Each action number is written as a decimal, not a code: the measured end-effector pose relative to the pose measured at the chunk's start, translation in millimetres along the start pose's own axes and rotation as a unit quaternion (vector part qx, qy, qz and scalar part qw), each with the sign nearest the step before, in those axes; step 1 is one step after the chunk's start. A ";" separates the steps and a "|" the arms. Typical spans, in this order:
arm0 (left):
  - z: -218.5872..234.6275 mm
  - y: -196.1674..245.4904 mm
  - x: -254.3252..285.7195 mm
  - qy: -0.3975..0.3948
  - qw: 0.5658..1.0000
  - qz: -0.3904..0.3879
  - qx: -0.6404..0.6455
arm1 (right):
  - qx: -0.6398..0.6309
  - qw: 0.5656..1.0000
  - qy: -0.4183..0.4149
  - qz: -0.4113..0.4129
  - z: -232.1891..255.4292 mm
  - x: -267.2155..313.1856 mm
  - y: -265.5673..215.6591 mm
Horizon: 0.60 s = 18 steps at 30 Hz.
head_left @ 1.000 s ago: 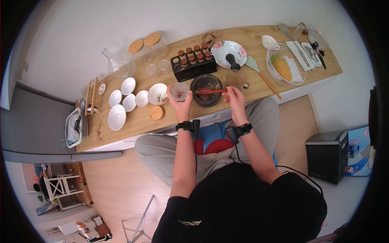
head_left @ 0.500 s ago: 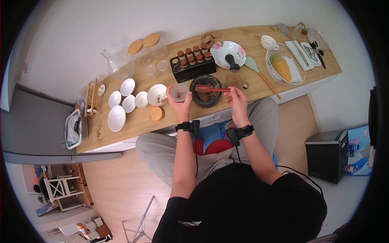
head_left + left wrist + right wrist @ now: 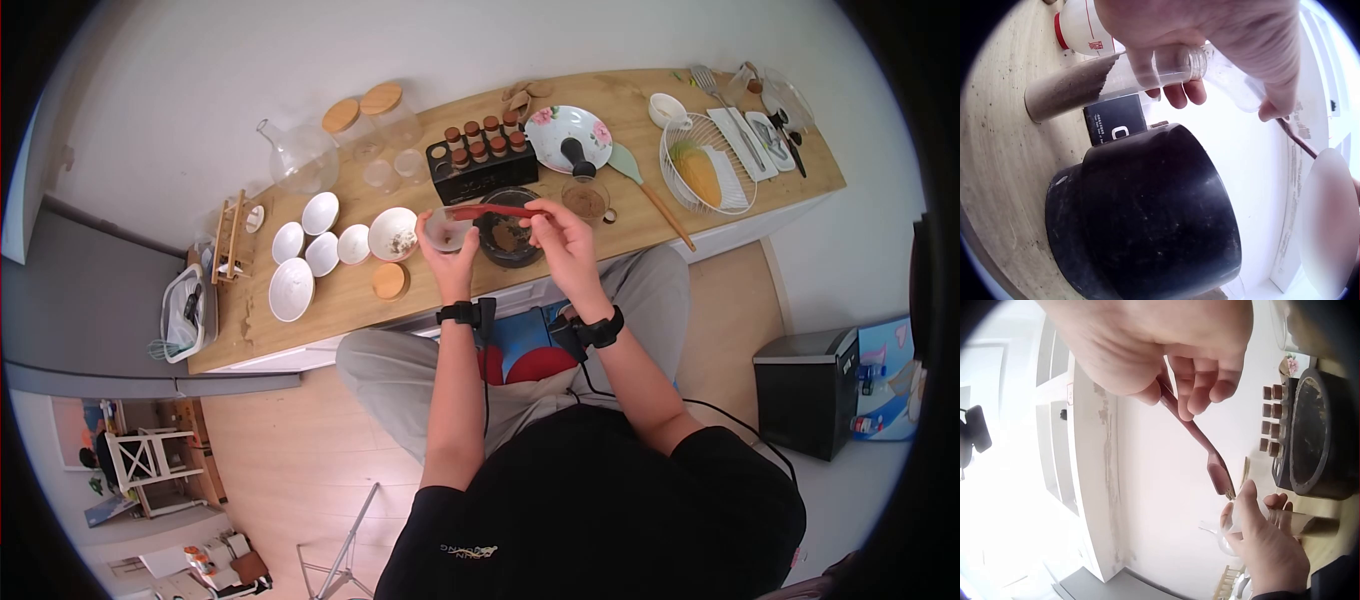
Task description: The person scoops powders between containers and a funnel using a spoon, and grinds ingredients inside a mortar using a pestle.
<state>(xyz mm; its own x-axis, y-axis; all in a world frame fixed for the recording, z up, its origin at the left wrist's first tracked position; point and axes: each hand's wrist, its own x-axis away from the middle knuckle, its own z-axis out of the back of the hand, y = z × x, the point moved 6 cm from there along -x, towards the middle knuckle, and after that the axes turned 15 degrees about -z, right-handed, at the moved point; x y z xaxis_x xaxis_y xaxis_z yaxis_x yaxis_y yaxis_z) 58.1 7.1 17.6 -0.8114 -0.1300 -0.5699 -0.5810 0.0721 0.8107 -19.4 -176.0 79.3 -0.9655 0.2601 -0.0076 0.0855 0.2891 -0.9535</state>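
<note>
My left hand [image 3: 452,268] holds a translucent, funnel-like cup [image 3: 447,235], just left of the black mortar [image 3: 512,258]. Beneath it, in the left wrist view, a clear glass jar [image 3: 1075,90] part filled with brown powder stands on the counter, its neck between the fingers of that hand. My right hand [image 3: 567,245] pinches the handle of a red scoop [image 3: 495,212]. The scoop's head [image 3: 1217,475] reaches the cup's rim, tilted down toward it. Brown powder [image 3: 507,235] lies inside the mortar.
Several white bowls [image 3: 291,290] and a wooden lid [image 3: 390,281] are to the left. Behind the mortar stands a black spice rack [image 3: 485,180]. A floral plate [image 3: 568,138], a glass bowl of powder [image 3: 583,200], a spatula [image 3: 655,197] and a wire basket [image 3: 745,195] are on the right.
My right hand has moved left, carrying the red scoop from over the mortar to the cup. My left hand has stayed in nearly the same place, holding the cup.
</note>
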 end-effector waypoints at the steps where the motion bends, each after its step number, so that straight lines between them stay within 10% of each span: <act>1: 0.0 -2.0 0.6 -0.002 1.000 0.009 0.014 | 0.012 1.000 -0.019 0.004 -3.7 1.6 -1.7; 18: 5.8 -12.5 -4.7 0.009 1.000 0.011 0.023 | -0.093 0.988 0.111 -0.048 52.4 -4.8 15.6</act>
<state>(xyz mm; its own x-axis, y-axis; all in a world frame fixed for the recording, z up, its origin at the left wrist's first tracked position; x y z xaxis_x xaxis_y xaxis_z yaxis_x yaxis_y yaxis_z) 68.8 12.5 9.4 -0.8233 -0.1448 -0.5488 -0.5653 0.1212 0.8159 -26.3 -221.1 48.7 -0.8955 0.4128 0.1666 0.0589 0.4809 -0.8748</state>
